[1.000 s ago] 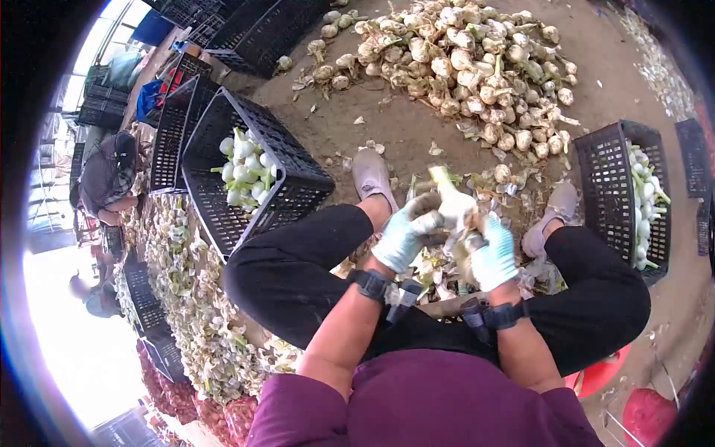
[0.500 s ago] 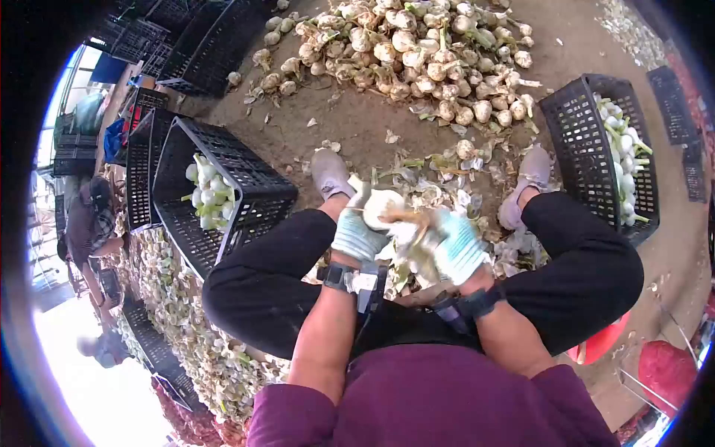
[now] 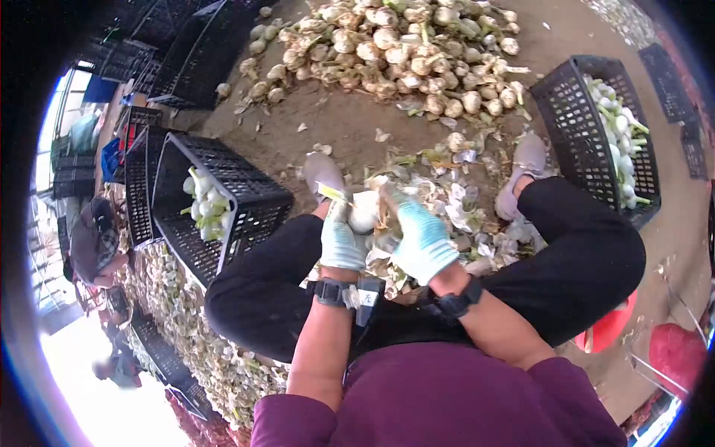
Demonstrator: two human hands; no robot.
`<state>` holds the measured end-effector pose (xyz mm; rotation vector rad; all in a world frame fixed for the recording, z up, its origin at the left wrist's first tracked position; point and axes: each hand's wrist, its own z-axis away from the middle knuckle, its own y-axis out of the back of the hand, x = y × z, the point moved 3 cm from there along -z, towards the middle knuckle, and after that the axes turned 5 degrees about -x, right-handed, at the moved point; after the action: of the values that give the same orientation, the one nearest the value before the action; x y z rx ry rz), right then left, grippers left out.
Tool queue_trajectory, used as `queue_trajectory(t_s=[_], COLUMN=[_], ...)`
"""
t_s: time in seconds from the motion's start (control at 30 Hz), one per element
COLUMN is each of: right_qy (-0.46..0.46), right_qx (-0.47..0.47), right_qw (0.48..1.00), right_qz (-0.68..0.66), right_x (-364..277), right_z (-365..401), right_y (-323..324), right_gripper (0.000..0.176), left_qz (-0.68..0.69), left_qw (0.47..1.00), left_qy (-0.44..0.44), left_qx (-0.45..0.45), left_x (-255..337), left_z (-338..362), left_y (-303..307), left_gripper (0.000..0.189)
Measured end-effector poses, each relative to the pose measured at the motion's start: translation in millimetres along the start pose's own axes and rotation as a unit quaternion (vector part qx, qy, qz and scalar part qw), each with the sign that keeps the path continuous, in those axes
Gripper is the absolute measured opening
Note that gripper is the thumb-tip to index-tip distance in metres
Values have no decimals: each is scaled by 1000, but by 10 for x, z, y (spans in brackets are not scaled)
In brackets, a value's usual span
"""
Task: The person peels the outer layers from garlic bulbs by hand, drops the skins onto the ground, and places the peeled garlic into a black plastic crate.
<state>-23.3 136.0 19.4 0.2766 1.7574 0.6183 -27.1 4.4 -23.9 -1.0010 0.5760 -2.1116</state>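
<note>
A white garlic bulb [image 3: 363, 213] with a short pale green stem sits in my left hand [image 3: 342, 244], whose gloved fingers are closed round it. My right hand [image 3: 421, 240], in the same kind of pale blue and white glove, is closed at the bulb's right side. Its fingertips pinch brownish outer skin [image 3: 383, 211] there; part of the grip is hidden and slightly blurred. Loose garlic peelings [image 3: 462, 212] lie on the ground beyond and beside my hands, between my shoes.
A heap of unpeeled garlic [image 3: 402, 52] lies ahead. Black crates with cleaned garlic stand at left [image 3: 246, 194] and right [image 3: 555, 100]. Another person [image 3: 93, 242] is at far left, near a long bank of garlic [image 3: 179, 298]. A red object [image 3: 607, 328] sits by my right thigh.
The bulb has moved slightly left and lower, showing a cleaner white surface. My right hand has moved a little left and up against it. The view has shifted slightly.
</note>
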Motion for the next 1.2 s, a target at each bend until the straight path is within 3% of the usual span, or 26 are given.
queue_trajectory(t_s=[0.03,0.07,0.1,0.2,0.23,0.27,0.3,0.33,0.37,0.4,0.47,0.53,0.6,0.63,0.67,0.73,0.8,0.87,0.93,0.97,1.03,1.07,1.1,1.13,1.17,1.2], right_qy=[-107,-96,-134,-207,-293,-296,-298,-302,-275,-284,-260,-321,-352,-372,-393,-445,-498,-576,-567,-572,-625,-605,-603,-606,-608,-528], right_qx=[-49,-8,-5,-7,0,6,-57,-118,-165,-155,-248,-282,-287,-282,-277,-296,-247,-150,-30,-34,-21,94,90,126,163,250], right_qw=[993,990,986,976,948,947,947,943,943,942,933,903,889,883,877,845,828,792,820,816,760,767,768,760,752,775], right_qz=[18,-103,-101,-66,-123,-127,-101,-73,-84,-85,23,-46,-60,-43,-25,-27,-68,-133,-74,-76,-177,-191,-194,-196,-198,-240], right_x=[104,205,316,505,557,581,642,743,976,934,711,689,793,884,988,1178,1227,1399,1479,1539,1665,1658,1682,1738,1759,1654], right_z=[58,38,60,58,82,79,89,115,161,153,112,50,42,67,98,135,145,264,327,334,385,407,423,431,408,296], right_y=[-106,-120,-116,-92,-101,-104,-138,-178,-467,-431,-332,-260,-215,-225,-234,-256,-203,-288,-316,-333,-366,-325,-321,-291,-247,-97], right_gripper=[40,29,26,19,18,18,19,21,27,27,33,27,27,27,27,27,24,28,30,30,26,22,22,21,20,23], left_qz=[-13,-28,53,18,-62,-73,-161,-166,-1,165,229,52,-162,-286,-403,-616,-721,-797,-863,-874,-885,-894,-858,-860,-754,-617], left_qw=[1000,999,998,1000,997,988,962,963,959,922,883,937,962,944,909,774,677,573,463,436,429,420,487,485,636,761], left_qy=[-10,-21,15,8,-44,-128,-220,-212,-277,-331,-227,-279,-210,-157,-102,-122,-67,-100,-117,-107,-62,-23,-34,-36,49,129], left_qx=[-6,-11,25,-15,30,51,17,8,-55,-112,-341,-205,-73,-47,-23,-84,-134,-164,-164,-184,-172,-157,-162,-156,-158,-155], left_x=[-46,-45,-62,87,204,437,719,938,1198,1392,1525,1456,1084,806,503,-146,-707,-1105,-1382,-1448,-1489,-1474,-1409,-1323,-1226,-1124], left_z=[-15,-3,57,153,172,122,165,227,335,417,452,209,-233,-469,-712,-1329,-1699,-1975,-2230,-2290,-2396,-2409,-2387,-2327,-2194,-2018], left_y=[27,-36,-91,-139,-77,157,266,274,185,106,-128,-295,-404,-534,-657,-585,-733,-862,-820,-818,-799,-768,-742,-702,-670,-668], left_gripper=[29,29,26,26,27,30,33,33,50,70,79,59,48,47,46,47,52,50,50,46,43,39,30,30,29,29])
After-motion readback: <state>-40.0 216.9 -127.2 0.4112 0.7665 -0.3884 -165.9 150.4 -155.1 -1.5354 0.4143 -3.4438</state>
